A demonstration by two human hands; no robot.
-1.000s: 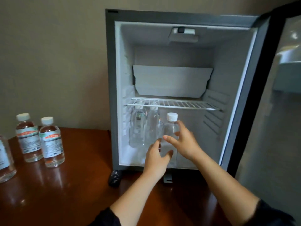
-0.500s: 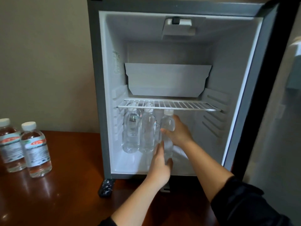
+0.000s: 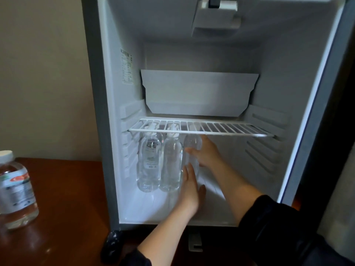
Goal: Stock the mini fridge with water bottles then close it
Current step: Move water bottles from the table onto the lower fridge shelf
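The mini fridge stands open on a wooden table. Two clear water bottles stand side by side at the left of the fridge floor, under the wire shelf. A third clear bottle stands just right of them. My right hand grips this third bottle around its middle, thumb in front. My left hand is low beside the bottle's base with straight fingers, touching it. Their caps are partly hidden by the shelf.
One labelled water bottle with a white cap stands on the table at the far left. The fridge door hangs open at the right. A white cooling plate sits at the back above the shelf.
Both hands have pushed the third bottle deeper into the fridge, beside the other two. The camera has moved closer and to the right, so only one table bottle stays in view.
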